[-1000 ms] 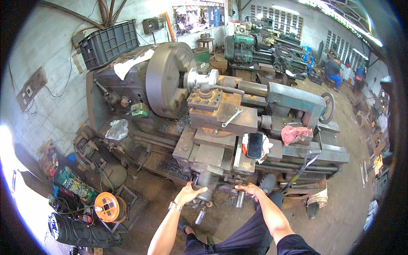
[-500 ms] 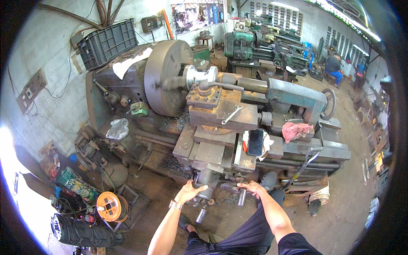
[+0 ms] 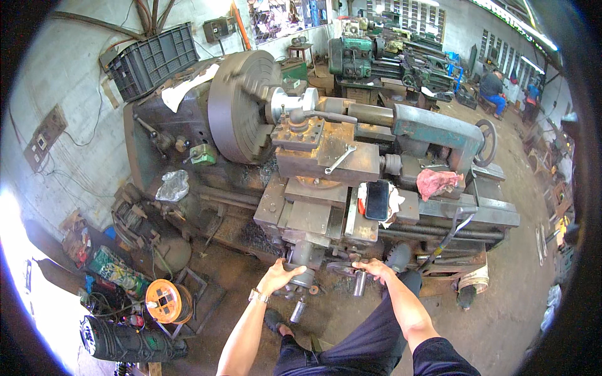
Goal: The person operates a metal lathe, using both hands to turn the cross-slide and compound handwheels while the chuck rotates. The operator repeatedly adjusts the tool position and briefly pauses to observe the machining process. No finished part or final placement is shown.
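At the front of a large metal lathe, my left hand (image 3: 277,278) curls round the cross-slide handwheel hub (image 3: 302,276), its thumb along the near side. A steel crank handle (image 3: 298,311) hangs below it. To the right, my right hand (image 3: 374,269) has its fingers bent onto the carriage handwheel (image 3: 340,267), beside its upright steel handle (image 3: 359,283); the fingertips are partly hidden. Beyond the hands, the big round chuck (image 3: 241,109) looks motion-blurred and bears a shiny round workpiece (image 3: 291,104). The tool post (image 3: 298,130) stands close to that workpiece.
A wrench (image 3: 340,160) lies on the slide. A phone (image 3: 377,200) rests on a rag, with a pink cloth (image 3: 438,183) further right. An orange cable reel (image 3: 164,301) stands at lower left. Green lathes (image 3: 357,59) and a seated person (image 3: 492,91) are far back.
The blurred chuck jaw shows at a different place, higher up. My view has shifted slightly; both hands keep their places on the handwheels.
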The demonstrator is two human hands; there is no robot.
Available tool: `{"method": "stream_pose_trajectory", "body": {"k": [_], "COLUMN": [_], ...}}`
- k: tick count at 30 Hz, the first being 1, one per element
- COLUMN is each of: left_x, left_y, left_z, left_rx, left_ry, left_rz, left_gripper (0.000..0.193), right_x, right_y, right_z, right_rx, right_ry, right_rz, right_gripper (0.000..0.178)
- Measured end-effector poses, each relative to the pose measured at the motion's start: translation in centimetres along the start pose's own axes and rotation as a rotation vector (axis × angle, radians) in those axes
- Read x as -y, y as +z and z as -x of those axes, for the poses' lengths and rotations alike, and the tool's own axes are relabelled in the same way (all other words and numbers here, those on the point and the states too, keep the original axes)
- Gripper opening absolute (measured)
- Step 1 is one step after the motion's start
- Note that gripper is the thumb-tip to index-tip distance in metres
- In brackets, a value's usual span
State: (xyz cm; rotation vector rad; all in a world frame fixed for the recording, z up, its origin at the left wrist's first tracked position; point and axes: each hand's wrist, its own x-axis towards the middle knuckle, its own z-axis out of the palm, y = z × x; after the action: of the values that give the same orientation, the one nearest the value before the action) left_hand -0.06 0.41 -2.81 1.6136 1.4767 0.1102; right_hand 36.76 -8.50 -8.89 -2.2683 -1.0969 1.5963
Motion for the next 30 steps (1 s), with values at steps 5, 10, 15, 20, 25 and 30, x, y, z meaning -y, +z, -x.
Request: {"method": "stream_pose_trajectory", "body": {"k": [5,10,15,20,25,30], "left_x": [0.5,0.3,0.0,-0.1,-0.6,-1.3], "left_y": [0.4,0.1,0.0,0.0,-0.6,-0.5], "left_z": [-0.4,-0.3,-0.1,-0.1,0.3,0.6], "left_rx": [-0.06,-0.006,0.013,-0.053,0.024,0.001], "left_ry": [0.028,0.018,-0.008,0.043,-0.012,-0.009], "left_rz": [-0.082,-0.008,0.02,-0.049,-0.005,-0.007], "left_gripper": [0.119,0.12,0.119,0.118,0.131,0.128], "right_x": [-0.5,-0.9,-1.1,0.5,2.9,2.9], "right_y": [0.4,0.5,0.8,1.2,3.9,3.8], "right_z": [-0.5,-1.1,-1.0,-2.2,-4.4,-6.4], "right_rx": [-0.028,-0.022,-0.05,-0.012,-0.109,-0.035], "right_ry": [-0.05,-0.042,-0.155,-0.165,-0.042,0.053], "right_rz": [-0.037,0.007,0.072,0.296,0.399,0.311], "right_gripper": [0.096,0.09,0.077,0.084,0.112,0.121]}}
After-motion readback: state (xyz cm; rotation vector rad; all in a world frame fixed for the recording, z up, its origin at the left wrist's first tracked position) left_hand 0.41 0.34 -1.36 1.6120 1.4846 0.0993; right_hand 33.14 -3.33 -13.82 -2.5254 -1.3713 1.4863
